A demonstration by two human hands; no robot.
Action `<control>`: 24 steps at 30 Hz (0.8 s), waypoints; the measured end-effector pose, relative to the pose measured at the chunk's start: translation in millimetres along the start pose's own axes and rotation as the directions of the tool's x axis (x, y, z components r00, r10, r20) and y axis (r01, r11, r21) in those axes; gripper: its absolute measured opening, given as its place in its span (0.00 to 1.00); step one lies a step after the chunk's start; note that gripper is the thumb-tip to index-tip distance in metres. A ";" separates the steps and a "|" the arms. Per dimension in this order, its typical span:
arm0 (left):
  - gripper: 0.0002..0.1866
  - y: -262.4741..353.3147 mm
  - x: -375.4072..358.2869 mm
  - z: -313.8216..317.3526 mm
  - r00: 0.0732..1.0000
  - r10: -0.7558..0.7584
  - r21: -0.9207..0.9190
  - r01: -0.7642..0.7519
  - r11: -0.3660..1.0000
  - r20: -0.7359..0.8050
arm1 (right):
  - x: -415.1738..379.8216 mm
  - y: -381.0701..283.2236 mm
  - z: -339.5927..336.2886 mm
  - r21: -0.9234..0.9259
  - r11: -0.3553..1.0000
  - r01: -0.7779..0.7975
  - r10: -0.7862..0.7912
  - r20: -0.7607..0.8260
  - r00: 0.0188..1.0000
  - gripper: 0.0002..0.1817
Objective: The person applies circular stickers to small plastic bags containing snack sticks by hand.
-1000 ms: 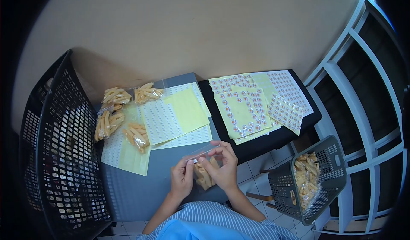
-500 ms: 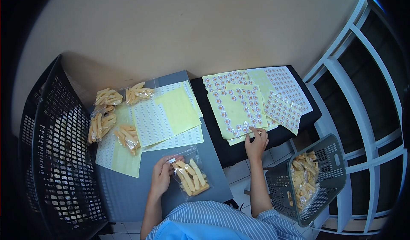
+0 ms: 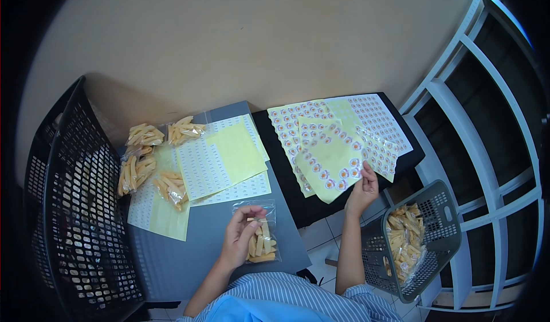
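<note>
My left hand (image 3: 240, 236), fingers curled and closed, is on the left side of a clear plastic bag of pale yellow snack sticks (image 3: 263, 244) at the grey table's front edge. The hand hides part of this bag. Farther right, my right hand (image 3: 362, 193) pinches the lower right corner of a yellow sticker sheet (image 3: 329, 156). Round orange-and-white stickers run along that sheet's edges, and its front end is raised. More sticker sheets (image 3: 372, 107) lie beneath and behind it on a black-covered table (image 3: 281, 167).
Several filled bags (image 3: 137, 170) lie at the left of the grey table (image 3: 212, 253), beside sheets of small printed labels (image 3: 203, 164). A tall black crate (image 3: 80, 207) stands at far left. On the right, a grey-green basket (image 3: 444, 224) holds more bags near a white metal frame (image 3: 492, 179).
My right hand has taken the sticker sheet's corner, lifting and turning it toward the right. My left hand has shifted right over the bag, which now sits more upright in view.
</note>
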State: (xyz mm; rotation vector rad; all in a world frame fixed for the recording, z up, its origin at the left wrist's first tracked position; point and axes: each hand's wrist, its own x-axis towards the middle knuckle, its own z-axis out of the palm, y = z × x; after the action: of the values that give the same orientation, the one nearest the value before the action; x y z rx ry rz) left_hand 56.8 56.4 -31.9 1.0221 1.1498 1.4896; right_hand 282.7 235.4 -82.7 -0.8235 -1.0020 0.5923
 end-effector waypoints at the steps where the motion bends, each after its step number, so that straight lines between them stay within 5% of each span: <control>1: 0.15 -0.4 4.1 2.9 0.999 -0.041 -0.072 0.042 0.996 0.017 | 1.4 -10.8 -0.6 0.080 0.996 0.035 -0.034 -0.007 0.999 0.05; 7: 0.22 9.0 29.4 14.8 0.989 0.099 0.129 -0.113 0.985 0.107 | 7.7 -90.0 7.5 0.410 0.912 -0.027 -0.001 0.070 0.998 0.06; 9: 0.29 5.7 28.7 25.3 0.983 -0.151 -0.106 0.162 0.981 0.103 | 1.6 -105.9 16.7 0.520 0.848 -0.101 0.019 0.160 0.987 0.06; 10: 0.36 8.7 25.5 31.6 0.900 -0.288 -0.269 0.380 0.885 0.327 | -2.2 -113.2 22.8 0.544 0.829 -0.126 0.035 0.175 0.984 0.06; 11: 0.36 3.5 20.8 39.7 0.898 -0.282 -0.267 0.379 0.886 0.337 | -5.3 -120.2 29.2 0.544 0.831 -0.115 0.026 0.169 0.985 0.06; 13: 0.37 -5.3 11.7 56.5 0.757 0.027 -0.470 0.378 0.798 0.653 | -11.6 -132.2 41.3 0.637 0.737 -0.225 0.130 0.192 0.973 0.05; 17: 0.35 19.8 4.7 64.5 0.869 0.189 -0.718 0.236 0.655 0.458 | -22.7 -135.6 50.2 0.647 0.700 -0.302 0.075 0.354 0.932 0.06; 19: 0.25 35.1 5.7 55.1 0.914 -0.013 -0.709 0.324 0.626 0.406 | -25.3 -135.2 52.2 0.614 0.732 -0.293 0.074 0.357 0.931 0.06; 22: 0.20 40.8 4.3 47.8 0.931 -0.041 -0.745 0.317 0.587 0.363 | -23.4 -142.5 52.0 0.178 0.978 -0.112 0.037 0.378 0.925 0.05; 23: 0.19 42.3 4.0 45.9 0.937 -0.098 -0.730 0.325 0.601 0.337 | -23.0 -149.4 47.9 0.179 0.978 -0.109 0.035 0.376 0.926 0.05; 24: 0.19 42.2 3.2 44.6 0.937 -0.094 -0.730 0.324 0.602 0.337 | -24.6 -155.9 41.2 -0.035 0.978 0.204 -0.180 0.344 0.922 0.05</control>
State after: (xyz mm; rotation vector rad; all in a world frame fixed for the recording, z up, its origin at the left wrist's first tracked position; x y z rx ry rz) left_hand 91.0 63.3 18.7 0.4169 0.3066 1.3835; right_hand 245.0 141.6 45.3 -0.6858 -1.4104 0.5420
